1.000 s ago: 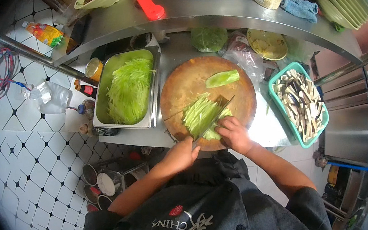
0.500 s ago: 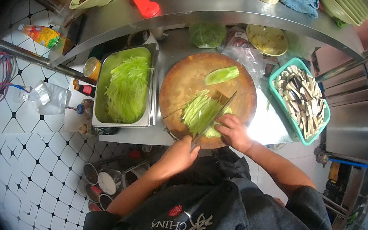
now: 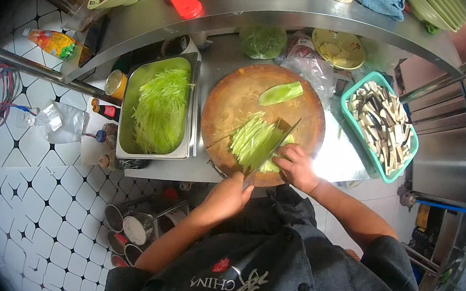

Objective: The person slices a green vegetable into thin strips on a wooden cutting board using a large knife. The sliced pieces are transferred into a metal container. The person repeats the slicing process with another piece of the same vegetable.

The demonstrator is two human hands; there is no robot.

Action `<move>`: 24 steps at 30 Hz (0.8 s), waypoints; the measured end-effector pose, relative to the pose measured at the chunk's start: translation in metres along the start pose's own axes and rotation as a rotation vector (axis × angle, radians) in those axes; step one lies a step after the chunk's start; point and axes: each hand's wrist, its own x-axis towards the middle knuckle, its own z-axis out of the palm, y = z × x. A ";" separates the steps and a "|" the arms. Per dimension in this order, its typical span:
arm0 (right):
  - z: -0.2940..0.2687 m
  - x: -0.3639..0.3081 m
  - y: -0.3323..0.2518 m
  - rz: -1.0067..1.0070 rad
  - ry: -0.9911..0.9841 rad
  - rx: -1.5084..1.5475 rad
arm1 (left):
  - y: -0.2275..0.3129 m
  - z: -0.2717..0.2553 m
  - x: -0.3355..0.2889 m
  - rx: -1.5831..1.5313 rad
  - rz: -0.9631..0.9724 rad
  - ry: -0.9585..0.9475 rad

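Note:
My left hand (image 3: 227, 195) is wrapped round the handle of a cleaver (image 3: 272, 150), its blade slanting up and right across a round wooden chopping board (image 3: 227, 94). Left of the blade lies a heap of thin pale-green vegetable strips (image 3: 251, 140). On the other side, my right hand (image 3: 297, 168) presses curled fingers on the uncut green vegetable slices (image 3: 270, 166), close to the blade; the hand partly hides them. Farther back on the board rests a thick, peeled green stem piece (image 3: 281, 94), untouched.
A metal pan (image 3: 192, 135) of green shreds stands left of the board. At the right is a turquoise basket (image 3: 346, 114) of dark-skinned white strips. Behind, under a steel shelf (image 3: 294, 22), sit a patterned bowl (image 3: 362, 58) and a bagged green vegetable (image 3: 263, 43).
The cleaver has shifted slightly to the right and its blade leans differently, with more of its face showing. Both hands stay almost in place.

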 end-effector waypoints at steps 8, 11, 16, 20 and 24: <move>0.000 -0.001 0.001 0.000 0.044 0.000 | 0.009 -0.013 -0.004 -0.009 0.042 -0.012; 0.004 -0.003 0.001 0.000 0.040 0.019 | -0.007 0.015 0.010 -0.004 -0.017 0.015; 0.006 -0.008 0.004 0.074 0.052 0.064 | -0.010 0.021 0.013 0.009 0.011 0.027; 0.000 -0.011 0.002 0.052 0.006 0.042 | 0.011 -0.004 -0.001 0.012 0.021 -0.008; 0.006 -0.012 0.004 0.048 0.040 0.056 | 0.009 -0.003 -0.006 0.036 0.043 -0.007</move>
